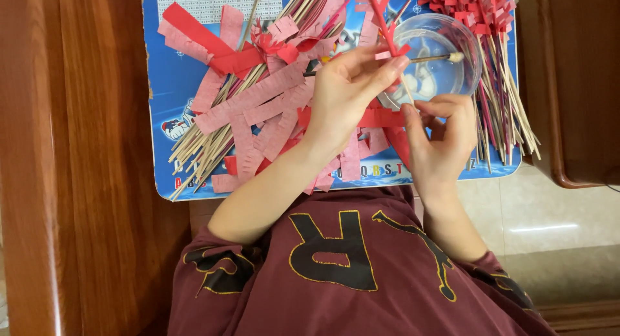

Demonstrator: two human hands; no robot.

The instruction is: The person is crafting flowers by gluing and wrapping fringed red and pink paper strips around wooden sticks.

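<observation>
The fringed red paper strip (385, 26) is pinched against a thin bamboo stick (405, 89) in front of the clear plastic bowl, near the far right corner of the blue board. The wooden table (90, 161) runs down the left side, and the blue board (169, 84) lies across its far edge, with printed letters along its near edge. A heap of pink and red fringed strips (258, 106) mixed with bare bamboo sticks (200, 148) covers the middle of the board. A bundle of sticks already wrapped with red paper (497, 64) lies along the board's right edge. The clear plastic bowl (445, 71) sits just left of that bundle, and a small brush (445, 57) rests across it. The left hand (345, 94) has thumb and fingertips closed on the red strip. The right hand (442, 139), just nearer the board's near edge, has its fingers curled tight around the lower part of the stick.
</observation>
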